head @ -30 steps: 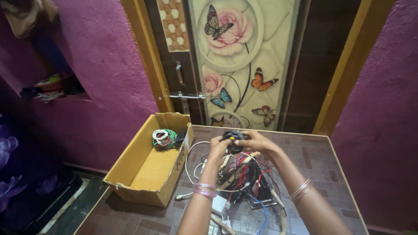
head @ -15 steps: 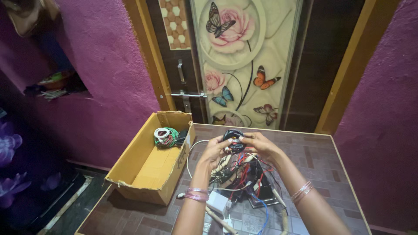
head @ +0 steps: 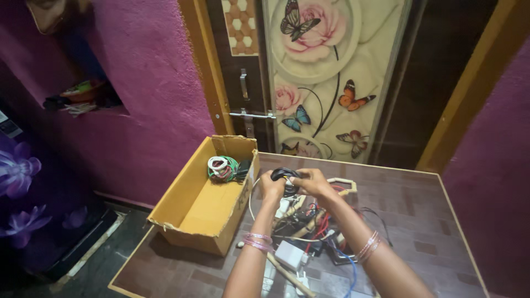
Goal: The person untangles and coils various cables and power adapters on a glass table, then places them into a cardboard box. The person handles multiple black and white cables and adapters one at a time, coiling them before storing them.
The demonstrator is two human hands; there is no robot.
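Black coil: a small wound bundle of black cable (head: 285, 181), held up between both my hands above the table's far-left part, just beside the cardboard box
Left hand: my left hand (head: 271, 186) has its fingers curled shut around the coil's left side
Right hand: my right hand (head: 310, 183) pinches the coil's right side; fingers closed on it
Box: open cardboard box (head: 193, 212) at the table's left edge; white, green and red coils (head: 222, 168) lie in its far end
Table: brown tiled table (head: 419, 198); tangled wire heap (head: 312, 229) under my wrists
Risk: I judge the loops could spring loose if my grip slackens; a trailing end might snag the heap
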